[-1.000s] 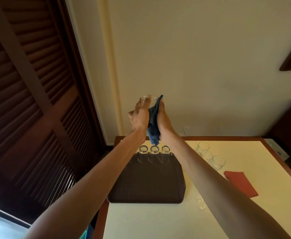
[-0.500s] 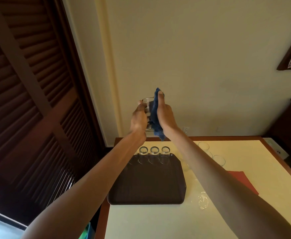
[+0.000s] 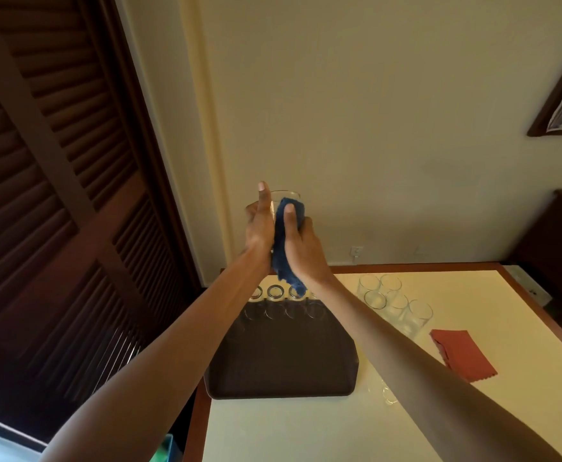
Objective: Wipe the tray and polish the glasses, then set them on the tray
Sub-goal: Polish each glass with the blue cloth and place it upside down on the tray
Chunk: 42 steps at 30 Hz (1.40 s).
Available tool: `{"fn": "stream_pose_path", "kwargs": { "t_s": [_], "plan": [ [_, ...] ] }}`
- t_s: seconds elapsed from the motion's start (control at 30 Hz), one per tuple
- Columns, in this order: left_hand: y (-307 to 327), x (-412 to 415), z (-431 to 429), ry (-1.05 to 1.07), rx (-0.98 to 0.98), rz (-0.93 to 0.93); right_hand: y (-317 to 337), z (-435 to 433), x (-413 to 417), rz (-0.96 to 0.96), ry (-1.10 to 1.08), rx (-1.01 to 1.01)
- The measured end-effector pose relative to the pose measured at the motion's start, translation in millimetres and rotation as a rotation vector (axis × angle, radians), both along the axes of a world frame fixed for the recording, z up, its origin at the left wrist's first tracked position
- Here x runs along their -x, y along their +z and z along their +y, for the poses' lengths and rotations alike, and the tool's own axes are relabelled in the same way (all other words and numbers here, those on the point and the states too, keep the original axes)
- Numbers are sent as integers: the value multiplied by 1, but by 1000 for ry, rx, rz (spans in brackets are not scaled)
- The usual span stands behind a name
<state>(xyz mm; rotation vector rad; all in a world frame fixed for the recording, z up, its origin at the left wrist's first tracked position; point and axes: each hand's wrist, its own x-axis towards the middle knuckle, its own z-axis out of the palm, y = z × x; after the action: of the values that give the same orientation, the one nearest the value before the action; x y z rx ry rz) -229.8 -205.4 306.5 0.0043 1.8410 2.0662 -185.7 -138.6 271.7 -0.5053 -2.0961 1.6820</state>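
I hold a clear glass (image 3: 284, 196) up in front of the wall, above the table. My left hand (image 3: 259, 225) grips its left side. My right hand (image 3: 301, 243) presses a blue cloth (image 3: 284, 248) against the glass, and the cloth's tail hangs down between my wrists. Below lies a dark brown tray (image 3: 283, 358) with a row of clear glasses (image 3: 274, 291) along its far edge. Several more glasses (image 3: 394, 303) stand on the table to the right of the tray.
A red cloth (image 3: 462, 355) lies on the cream table (image 3: 306, 431) at the right. One more glass (image 3: 387, 393) shows by my right forearm. Dark louvred doors (image 3: 56, 211) fill the left; a dark cabinet (image 3: 559, 248) stands at far right.
My right hand has slid the blue cloth around and down the glass, thumb now over its front. My left thumb now points up along the rim. The view has shifted slightly.
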Motion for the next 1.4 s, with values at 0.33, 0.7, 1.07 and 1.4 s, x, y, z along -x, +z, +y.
{"fn": "stream_pose_path", "kwargs": {
  "t_s": [0.33, 0.7, 1.07, 1.4],
  "plan": [
    [-11, -6, 6, -45, -51, -36, 20, 16, 9, 83, -123, -43],
    [-18, 7, 18, 77, -66, -25, 2, 25, 30, -164, 22, 353],
    [-37, 7, 30, 6, -101, -114, -11, 39, 23, 97, -70, -141],
    [-31, 13, 32, 84, 50, 8, -18, 40, 40, -200, 51, 286]
  ]
}}
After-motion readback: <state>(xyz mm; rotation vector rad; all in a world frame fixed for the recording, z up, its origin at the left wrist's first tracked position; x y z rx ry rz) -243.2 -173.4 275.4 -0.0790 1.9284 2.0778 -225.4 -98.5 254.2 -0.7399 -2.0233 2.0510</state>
